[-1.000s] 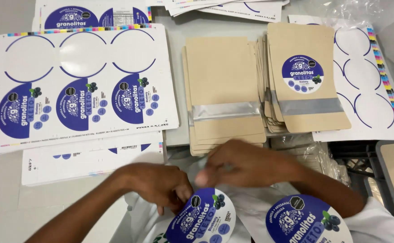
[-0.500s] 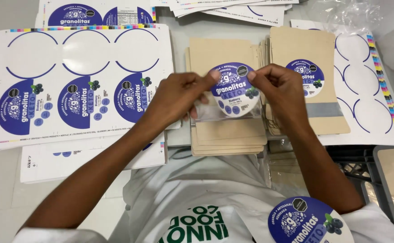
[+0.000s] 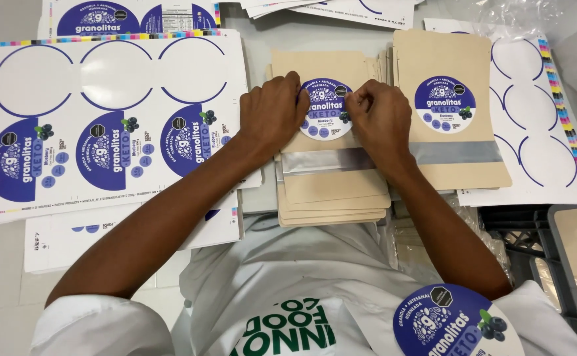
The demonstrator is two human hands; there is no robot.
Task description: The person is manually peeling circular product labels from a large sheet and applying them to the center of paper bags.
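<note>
Hands meet over a round blue label [image 3: 326,109] on the top pouch [image 3: 331,168] of a tan stack. The left hand [image 3: 272,112] lies with curled fingers on the label's left edge, fingertips pressing its upper rim. The right hand [image 3: 382,118] lies on the label's right edge, thumb and fingers pinched close at its rim. Both hands are flat on the pouch rather than gripping anything; the label lies between them, on the upper half of the pouch, above the pouch's silver band [image 3: 325,160].

Just right of this stack is a second stack [image 3: 456,165] of tan pouches, its top one already carrying the same kind of round blue label [image 3: 445,104] above a silver band. Under that stack lies a white backing sheet [image 3: 539,112] with empty circle outlines and a colour strip along its right edge.

Left of the hands lies a label sheet [image 3: 110,118]: three empty circles in the upper row, three blue labels in the lower row. More sheets lie beneath it and beyond it at the top of the view. Another blue label [image 3: 450,323] sticks to the person's white shirt [image 3: 288,283] at the lower right. A dark crate [image 3: 532,231] stands at the right edge.
</note>
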